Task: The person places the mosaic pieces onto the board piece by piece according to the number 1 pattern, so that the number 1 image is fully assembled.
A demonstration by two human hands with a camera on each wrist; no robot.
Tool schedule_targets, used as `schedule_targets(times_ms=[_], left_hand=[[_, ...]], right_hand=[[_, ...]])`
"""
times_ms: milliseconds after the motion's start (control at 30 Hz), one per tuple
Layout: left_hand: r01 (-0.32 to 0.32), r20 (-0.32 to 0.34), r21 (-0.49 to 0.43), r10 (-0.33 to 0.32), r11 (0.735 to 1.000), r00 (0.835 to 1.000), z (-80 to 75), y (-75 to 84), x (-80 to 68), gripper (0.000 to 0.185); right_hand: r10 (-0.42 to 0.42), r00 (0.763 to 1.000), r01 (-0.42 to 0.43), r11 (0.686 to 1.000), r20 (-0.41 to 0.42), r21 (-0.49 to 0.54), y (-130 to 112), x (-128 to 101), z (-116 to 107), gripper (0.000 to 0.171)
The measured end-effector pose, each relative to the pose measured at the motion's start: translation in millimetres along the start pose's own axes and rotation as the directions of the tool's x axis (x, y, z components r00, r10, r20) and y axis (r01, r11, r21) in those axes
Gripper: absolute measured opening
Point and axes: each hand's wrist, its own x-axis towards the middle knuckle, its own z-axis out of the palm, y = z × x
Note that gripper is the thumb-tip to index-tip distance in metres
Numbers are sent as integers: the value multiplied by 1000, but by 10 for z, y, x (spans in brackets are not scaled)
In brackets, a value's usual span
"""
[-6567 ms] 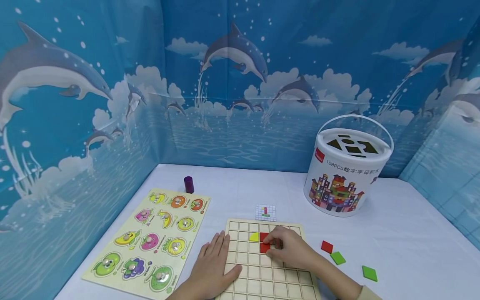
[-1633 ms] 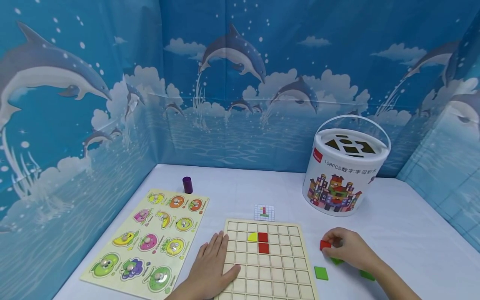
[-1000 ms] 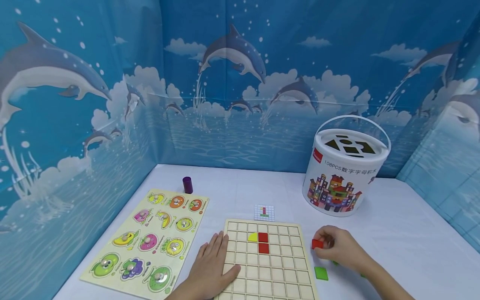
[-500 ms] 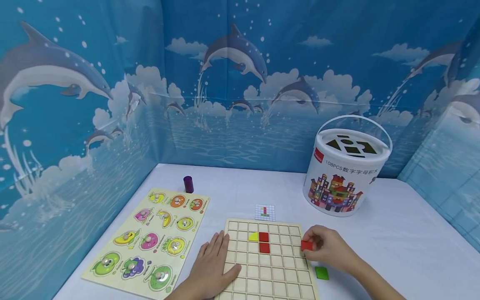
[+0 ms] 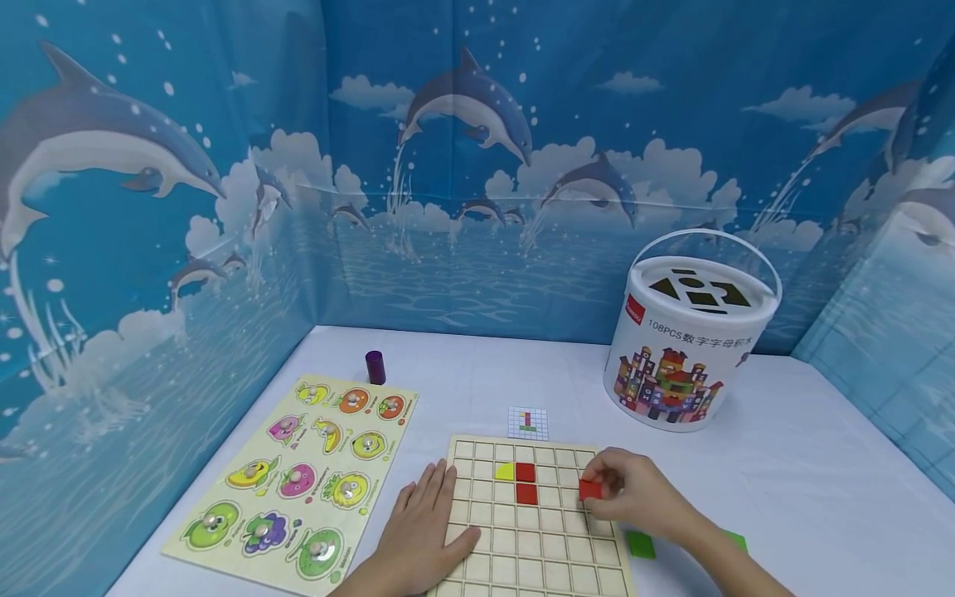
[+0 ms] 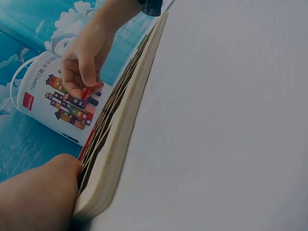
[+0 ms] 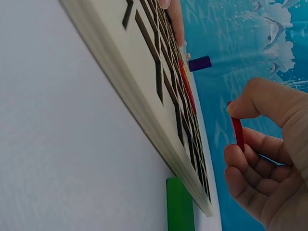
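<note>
The right hand (image 5: 634,493) is pinching a small red square tile (image 5: 590,489) above the wooden grid board (image 5: 537,539), lower centre; the left hand (image 5: 421,531), flat and relaxed, is steadying the board. Next, I judge: lowering the tile into a cell.

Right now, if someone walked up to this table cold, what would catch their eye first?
Probably the right hand pinching a red square tile just above the wooden grid board, near two red tiles and a yellow piece already seated. The left hand rests flat on the board's left edge. Behind stands a white bucket.
</note>
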Motion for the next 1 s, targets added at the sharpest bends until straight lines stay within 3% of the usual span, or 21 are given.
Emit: schedule_targets(times_ms=[700,1000], left_hand=[[-7,-16,20,7,1000,1000,26,-14,1,86],[2,-6,15,-2,1000,1000,20,-16,6,87]], right_hand=[[-37,997,39,999,67,-29,-184,126,236,20],[-111,989,112,994,93,-9,-157,131,314,18]])
